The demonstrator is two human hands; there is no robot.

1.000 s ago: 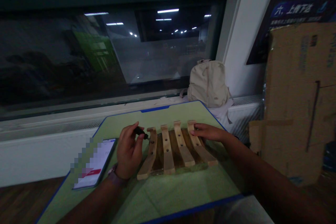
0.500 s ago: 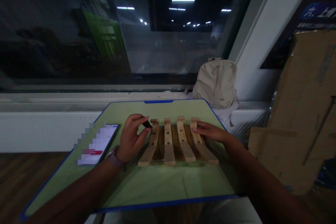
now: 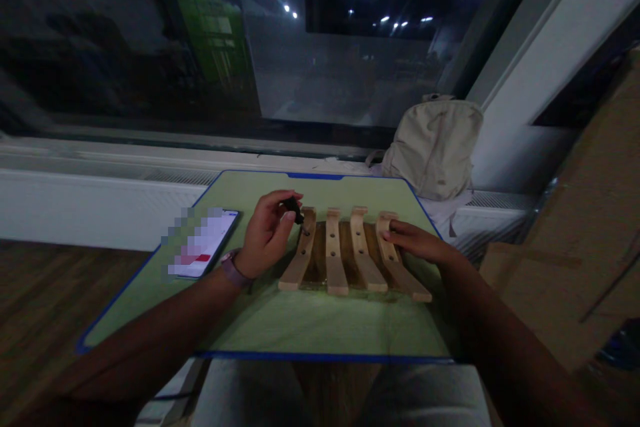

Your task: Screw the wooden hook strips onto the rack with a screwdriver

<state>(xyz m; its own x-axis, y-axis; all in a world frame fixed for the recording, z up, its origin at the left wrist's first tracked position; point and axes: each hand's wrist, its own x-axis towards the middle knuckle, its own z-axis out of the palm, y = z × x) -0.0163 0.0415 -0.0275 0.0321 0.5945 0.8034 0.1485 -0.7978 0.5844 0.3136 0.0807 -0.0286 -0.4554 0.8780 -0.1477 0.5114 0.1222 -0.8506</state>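
A wooden rack (image 3: 350, 253) with several pale curved slats on a darker base lies on a green board (image 3: 310, 320) with a blue rim. My left hand (image 3: 267, 237) pinches a small dark tool (image 3: 295, 209) whose tip touches the top of the leftmost slat. My right hand (image 3: 417, 243) rests with fingers flat on the rightmost slat, pressing it down. A watch band circles my left wrist.
A phone (image 3: 203, 252) with a lit screen lies on the board's left side. A beige backpack (image 3: 433, 147) leans by the window sill at the back right. Cardboard boxes (image 3: 590, 213) stand at the right. Wooden floor shows on the left.
The view has tilted down and shifted. My left hand has brought the small tool a little closer onto the leftmost slat; my right hand stays on the rightmost slat.
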